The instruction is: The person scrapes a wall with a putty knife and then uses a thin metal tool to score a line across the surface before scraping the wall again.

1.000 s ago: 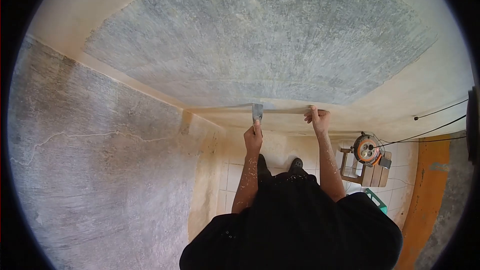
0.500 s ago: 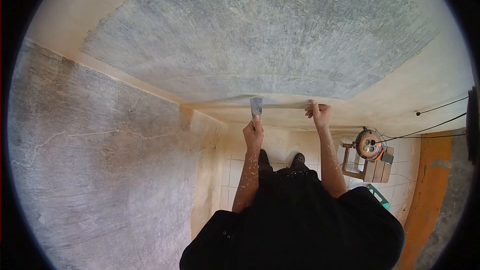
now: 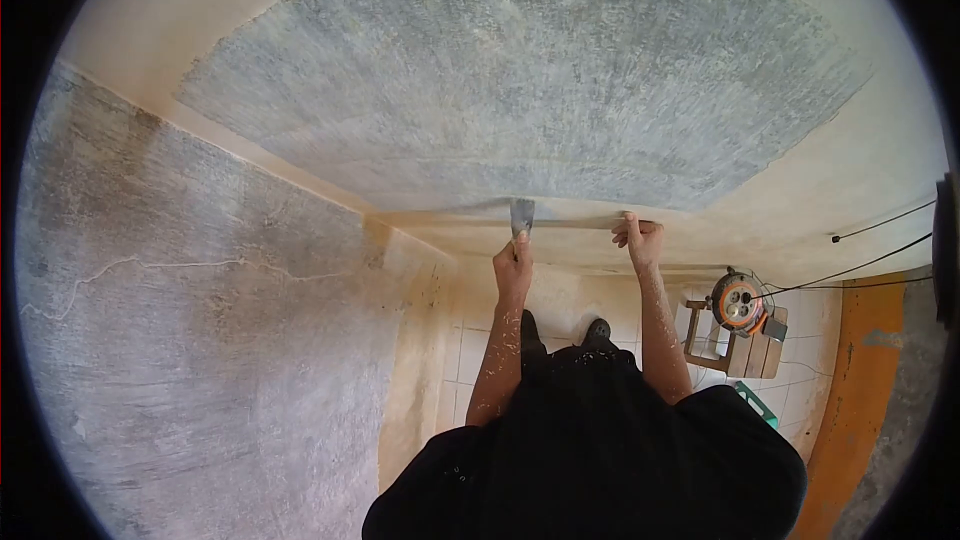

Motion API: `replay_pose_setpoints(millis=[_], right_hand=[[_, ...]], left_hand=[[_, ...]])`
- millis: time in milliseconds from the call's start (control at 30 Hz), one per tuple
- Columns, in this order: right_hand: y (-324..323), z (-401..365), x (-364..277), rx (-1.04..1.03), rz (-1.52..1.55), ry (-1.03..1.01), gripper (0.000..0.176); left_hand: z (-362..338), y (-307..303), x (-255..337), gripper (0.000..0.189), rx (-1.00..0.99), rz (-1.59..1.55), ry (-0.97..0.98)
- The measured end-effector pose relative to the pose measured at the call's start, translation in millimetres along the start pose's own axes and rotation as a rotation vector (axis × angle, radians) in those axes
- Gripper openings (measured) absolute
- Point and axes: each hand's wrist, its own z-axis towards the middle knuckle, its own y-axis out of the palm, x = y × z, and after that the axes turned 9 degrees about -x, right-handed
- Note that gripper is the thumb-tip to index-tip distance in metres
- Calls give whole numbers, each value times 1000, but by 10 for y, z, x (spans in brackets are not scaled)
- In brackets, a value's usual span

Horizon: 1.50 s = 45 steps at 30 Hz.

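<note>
My left hand [image 3: 514, 266] is wrapped round the lower part of a scraper [image 3: 522, 211] with a flat grey blade. The blade points up and meets the wall at the lower border of a rough grey patch [image 3: 560, 90]. To the right, my right hand [image 3: 640, 238] has its fingers bent in and its fingertips at the same border; I cannot tell what is between them. A shadowed band [image 3: 575, 220] runs along the wall between the two hands. Pale flakes cling to both forearms.
On the left stands another grey, stained wall [image 3: 200, 340] with a crack. A cable reel [image 3: 738, 302] sits on a wooden stool [image 3: 758, 352] at the right, with black cables [image 3: 850, 265] leading off. A green plastic object [image 3: 757, 404] is on the tiled floor [image 3: 800, 352].
The view has shifted slightly. The scraper and my left hand sit a little further right; my right hand stays by the same border with its fingers bent.
</note>
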Motion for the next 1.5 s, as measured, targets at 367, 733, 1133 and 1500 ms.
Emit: replay_pose_setpoints(millis=[367, 733, 1133, 1500], right_hand=[[-6, -37, -51, -10, 20, 12, 49], [5, 11, -38, -7, 22, 5, 47], [19, -81, -66, 2, 30, 11, 47], [11, -45, 1, -4, 27, -6, 49]], left_hand=[[-112, 179, -270, 54, 65, 36, 70], [-96, 176, -74, 55, 36, -79, 37], [-230, 91, 296, 57, -57, -279, -167], [-194, -16, 311, 55, -31, -280, -101]])
